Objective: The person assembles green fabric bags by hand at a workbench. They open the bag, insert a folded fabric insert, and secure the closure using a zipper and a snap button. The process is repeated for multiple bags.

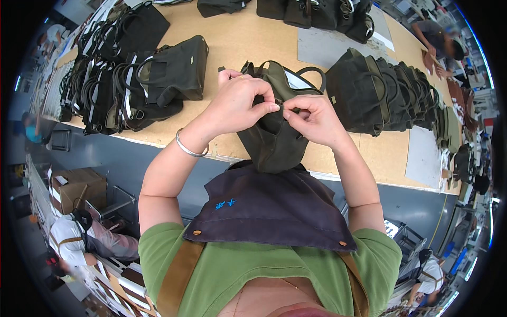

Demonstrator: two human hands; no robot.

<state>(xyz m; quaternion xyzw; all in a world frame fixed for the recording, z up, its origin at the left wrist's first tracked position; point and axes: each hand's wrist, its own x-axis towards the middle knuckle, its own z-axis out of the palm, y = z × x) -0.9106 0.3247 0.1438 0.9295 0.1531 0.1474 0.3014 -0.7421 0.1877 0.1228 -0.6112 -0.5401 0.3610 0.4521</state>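
A dark olive canvas handbag hangs over the near edge of the wooden worktable, its bottom toward my apron. My left hand, with a silver bangle on the wrist, grips the bag's top edge by the zipper. My right hand pinches the zipper area at the bag's opening, fingertips meeting those of the left hand. The bag's two handles arch up behind my hands.
Several dark bags are stacked in rows at the table's left, more at the right and along the far edge. A grey mat lies on the table. Other people work at the far right and below left.
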